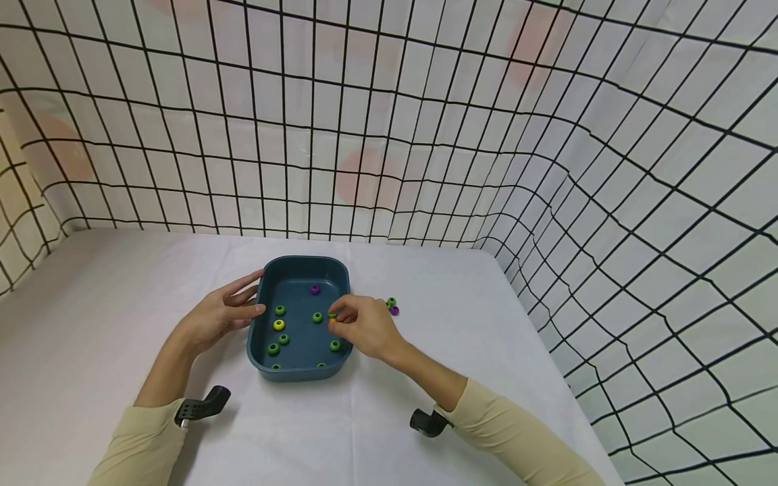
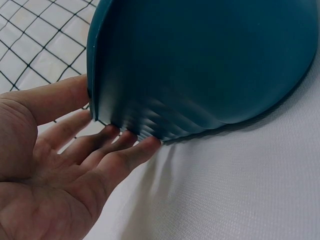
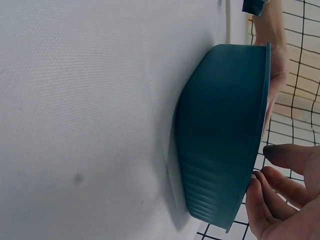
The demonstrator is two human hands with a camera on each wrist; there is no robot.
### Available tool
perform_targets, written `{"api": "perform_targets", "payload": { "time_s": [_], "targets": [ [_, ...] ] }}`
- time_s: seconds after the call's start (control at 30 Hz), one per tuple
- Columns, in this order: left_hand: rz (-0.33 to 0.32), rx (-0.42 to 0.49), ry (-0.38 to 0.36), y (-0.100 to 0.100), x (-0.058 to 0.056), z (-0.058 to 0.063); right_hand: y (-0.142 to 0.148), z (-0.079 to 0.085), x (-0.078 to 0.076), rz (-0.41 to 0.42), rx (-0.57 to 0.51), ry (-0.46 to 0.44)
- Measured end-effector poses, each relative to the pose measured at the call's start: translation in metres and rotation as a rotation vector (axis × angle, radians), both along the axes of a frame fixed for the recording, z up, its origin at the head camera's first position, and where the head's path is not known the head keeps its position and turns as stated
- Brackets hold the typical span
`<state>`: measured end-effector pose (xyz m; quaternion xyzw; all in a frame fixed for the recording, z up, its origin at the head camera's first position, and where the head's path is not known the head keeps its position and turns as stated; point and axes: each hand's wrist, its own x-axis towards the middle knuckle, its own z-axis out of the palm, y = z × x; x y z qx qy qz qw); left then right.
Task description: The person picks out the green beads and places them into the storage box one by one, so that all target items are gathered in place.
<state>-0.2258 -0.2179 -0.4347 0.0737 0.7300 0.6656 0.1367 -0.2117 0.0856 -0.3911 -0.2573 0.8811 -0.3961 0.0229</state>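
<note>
A dark teal rectangular tray stands on the white cloth with several small round beads in it. Green beads are spread over its floor, along with a yellow bead and a purple bead. My left hand rests its extended fingers against the tray's left side, thumb at the rim. Over the right rim, my right hand has thumb and forefinger bent around an orange bead in the head view. The right wrist view shows a gap between those fingertips.
Just right of the tray lie a purple bead and green beads, partly behind the right hand. A black wire grid rises along the back and right of the table. Dark devices are strapped to both wrists.
</note>
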Motion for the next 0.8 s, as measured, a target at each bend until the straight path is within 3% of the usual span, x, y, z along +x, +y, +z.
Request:
{"api": "perform_targets", "payload": {
  "time_s": [0.37, 0.8],
  "targets": [
    [0.0, -0.003, -0.002, 0.0002, -0.0003, 0.0004, 0.0006, 0.0022, 0.0011, -0.017, -0.011, -0.024],
    [0.016, -0.019, -0.022, -0.0002, 0.0013, 0.0012, 0.0033, 0.0026, 0.0002, -0.013, -0.052, 0.007]
  ]
}}
